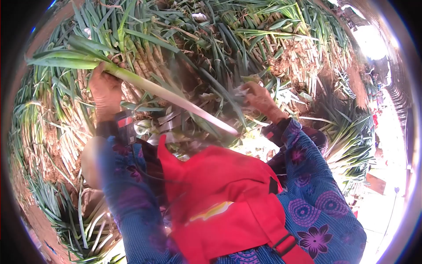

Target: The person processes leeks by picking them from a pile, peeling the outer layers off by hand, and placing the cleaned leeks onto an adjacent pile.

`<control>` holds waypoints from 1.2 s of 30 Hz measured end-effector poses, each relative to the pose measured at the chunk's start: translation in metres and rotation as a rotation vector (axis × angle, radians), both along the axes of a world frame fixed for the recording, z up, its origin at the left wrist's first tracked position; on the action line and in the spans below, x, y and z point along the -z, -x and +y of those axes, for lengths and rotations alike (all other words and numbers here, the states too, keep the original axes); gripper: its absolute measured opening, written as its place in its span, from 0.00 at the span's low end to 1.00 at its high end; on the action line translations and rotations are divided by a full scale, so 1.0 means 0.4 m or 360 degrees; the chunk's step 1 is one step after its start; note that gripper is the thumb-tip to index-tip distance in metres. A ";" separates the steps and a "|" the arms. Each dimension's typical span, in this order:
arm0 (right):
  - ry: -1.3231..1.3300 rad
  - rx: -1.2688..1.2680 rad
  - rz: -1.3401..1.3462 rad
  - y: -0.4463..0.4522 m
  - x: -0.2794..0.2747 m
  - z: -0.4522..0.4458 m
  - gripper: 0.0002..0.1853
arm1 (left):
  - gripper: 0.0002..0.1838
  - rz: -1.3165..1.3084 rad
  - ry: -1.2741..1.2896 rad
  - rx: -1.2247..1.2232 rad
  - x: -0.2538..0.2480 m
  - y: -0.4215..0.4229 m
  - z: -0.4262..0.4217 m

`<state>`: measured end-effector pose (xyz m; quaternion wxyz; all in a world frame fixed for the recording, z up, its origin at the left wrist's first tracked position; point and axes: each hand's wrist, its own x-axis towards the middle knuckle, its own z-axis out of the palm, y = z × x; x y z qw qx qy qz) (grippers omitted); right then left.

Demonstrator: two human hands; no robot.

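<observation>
A long green onion is held in my left hand, whose fingers are wrapped round it just below the green leaves. Its pale, smooth stalk slants down to the right, and the white end hangs above my lap. My right hand is to the right, apart from the stalk. Its fingers are curled together, with a pale, blurred scrap at the fingertips that I cannot make out clearly. A long loose green leaf runs down between my two hands. Peeled leaves and skins lie beneath the stalk.
Piles of green onions lie to the left, with more bundles at the back right. Another heap lies by my right elbow. A red apron covers my lap. Bright light washes out the right side.
</observation>
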<state>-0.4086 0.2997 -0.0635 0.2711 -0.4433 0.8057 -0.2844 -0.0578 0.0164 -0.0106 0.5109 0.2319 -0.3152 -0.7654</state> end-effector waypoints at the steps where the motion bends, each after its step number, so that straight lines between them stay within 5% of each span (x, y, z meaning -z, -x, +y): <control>1: -0.0163 0.0025 -0.0444 -0.070 -0.060 -0.021 0.15 | 0.15 -0.0038 -0.0036 -0.0010 0.000 0.005 -0.003; 3: -0.0025 -0.0258 -0.0402 -0.156 -0.082 -0.055 0.19 | 0.15 -0.0016 -0.0051 0.0002 0.002 0.015 -0.002; 9: 0.0054 -0.0797 0.0071 -0.298 -0.130 -0.134 0.13 | 0.13 -0.0023 -0.0101 -0.0040 0.005 0.032 0.004; 21: 0.0132 -0.0989 0.0690 -0.345 -0.072 -0.165 0.07 | 0.18 -0.0203 -0.0124 -0.0213 -0.007 0.054 0.025; 36: 0.0175 -0.0934 0.0734 -0.376 -0.048 -0.167 0.04 | 0.13 -0.0208 -0.0168 -0.0329 -0.003 0.052 0.028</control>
